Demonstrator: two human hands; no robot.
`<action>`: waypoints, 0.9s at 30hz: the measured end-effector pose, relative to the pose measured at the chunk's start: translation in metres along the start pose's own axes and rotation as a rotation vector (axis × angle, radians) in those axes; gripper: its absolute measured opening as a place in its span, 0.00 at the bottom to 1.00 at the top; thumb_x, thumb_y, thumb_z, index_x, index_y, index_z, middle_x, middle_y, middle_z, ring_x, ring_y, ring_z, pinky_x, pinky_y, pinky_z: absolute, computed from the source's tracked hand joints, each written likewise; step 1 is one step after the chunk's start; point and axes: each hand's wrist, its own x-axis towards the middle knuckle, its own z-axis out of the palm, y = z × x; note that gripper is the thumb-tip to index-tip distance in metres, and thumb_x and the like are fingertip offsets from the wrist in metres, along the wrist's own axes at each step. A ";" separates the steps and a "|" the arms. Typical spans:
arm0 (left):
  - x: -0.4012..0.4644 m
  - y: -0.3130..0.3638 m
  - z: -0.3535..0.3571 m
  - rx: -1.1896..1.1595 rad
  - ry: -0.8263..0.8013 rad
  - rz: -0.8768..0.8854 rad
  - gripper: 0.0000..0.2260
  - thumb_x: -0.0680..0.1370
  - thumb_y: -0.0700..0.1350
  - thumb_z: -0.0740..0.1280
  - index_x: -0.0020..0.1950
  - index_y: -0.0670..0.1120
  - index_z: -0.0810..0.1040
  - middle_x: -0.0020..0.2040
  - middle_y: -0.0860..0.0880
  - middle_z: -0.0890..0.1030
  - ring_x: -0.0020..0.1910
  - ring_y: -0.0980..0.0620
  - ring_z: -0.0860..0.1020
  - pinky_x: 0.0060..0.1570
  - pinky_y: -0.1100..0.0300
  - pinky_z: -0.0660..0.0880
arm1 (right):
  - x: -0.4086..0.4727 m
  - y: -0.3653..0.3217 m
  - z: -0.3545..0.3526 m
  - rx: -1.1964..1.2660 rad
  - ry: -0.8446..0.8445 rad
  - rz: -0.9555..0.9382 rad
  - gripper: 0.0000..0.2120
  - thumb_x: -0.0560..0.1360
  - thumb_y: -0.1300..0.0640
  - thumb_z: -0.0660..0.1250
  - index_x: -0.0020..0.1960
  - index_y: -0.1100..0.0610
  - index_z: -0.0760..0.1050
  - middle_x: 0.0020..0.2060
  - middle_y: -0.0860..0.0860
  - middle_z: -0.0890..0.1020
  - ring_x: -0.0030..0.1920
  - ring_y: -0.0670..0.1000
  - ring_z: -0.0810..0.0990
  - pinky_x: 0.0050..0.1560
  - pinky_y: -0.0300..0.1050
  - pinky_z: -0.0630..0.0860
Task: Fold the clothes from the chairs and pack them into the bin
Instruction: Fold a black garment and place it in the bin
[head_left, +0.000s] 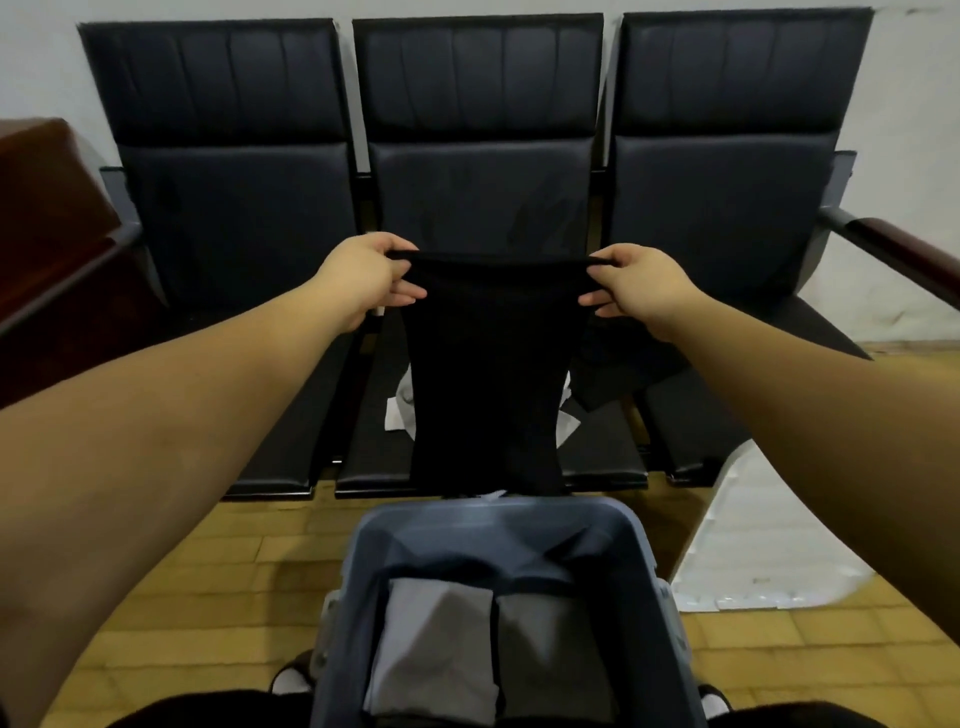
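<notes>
Pale plaster wall is seen behind a row of three joined chairs (478, 156), each padded in smooth dark leather-like material with stitched vertical panels across the backrest. Yellowish brick-patterned tiles cover the floor (208, 571). A glossy reddish wooden armrest (893, 244) is fitted at the right end of the row.

A black garment (488, 374), matte and soft, is held up in front of the middle chair. Its top edge is stretched flat and taut between both hands, and the cloth hangs down in a long, slightly flared rectangle, its lower edge just above the far rim of the bin. The left hand (363, 275) pinches the left top corner, thumb over the edge and fingers curled behind. The right hand (636, 286) pinches the right top corner in the same way.

White crumpled cloth (400, 410) lies on the middle seat behind the hanging garment, and another dark piece (623, 374) is draped across the front of the seat to its right.

A grey-blue plastic bin (498, 525) with rounded corners stands on the floor below. Two folded pale grey garments (436, 649) lie side by side at its bottom.
</notes>
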 end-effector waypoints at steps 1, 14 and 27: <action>0.012 -0.004 0.004 0.003 0.002 -0.004 0.10 0.84 0.36 0.59 0.62 0.47 0.75 0.55 0.43 0.81 0.47 0.51 0.85 0.47 0.60 0.82 | 0.012 0.006 0.003 -0.008 0.007 0.011 0.07 0.83 0.59 0.61 0.58 0.54 0.75 0.52 0.50 0.81 0.42 0.46 0.85 0.36 0.37 0.80; 0.024 -0.122 0.030 0.020 -0.047 -0.011 0.12 0.82 0.35 0.62 0.51 0.50 0.80 0.51 0.48 0.82 0.51 0.49 0.83 0.52 0.54 0.80 | 0.026 0.127 0.049 0.144 -0.006 0.152 0.06 0.82 0.62 0.62 0.56 0.55 0.75 0.49 0.53 0.82 0.42 0.44 0.84 0.37 0.37 0.79; -0.033 -0.236 0.055 0.424 -0.142 -0.247 0.13 0.77 0.35 0.63 0.49 0.53 0.81 0.44 0.47 0.83 0.38 0.49 0.78 0.41 0.54 0.74 | -0.062 0.231 0.092 -0.112 -0.173 0.249 0.06 0.79 0.61 0.67 0.54 0.55 0.80 0.55 0.49 0.79 0.52 0.47 0.77 0.48 0.30 0.70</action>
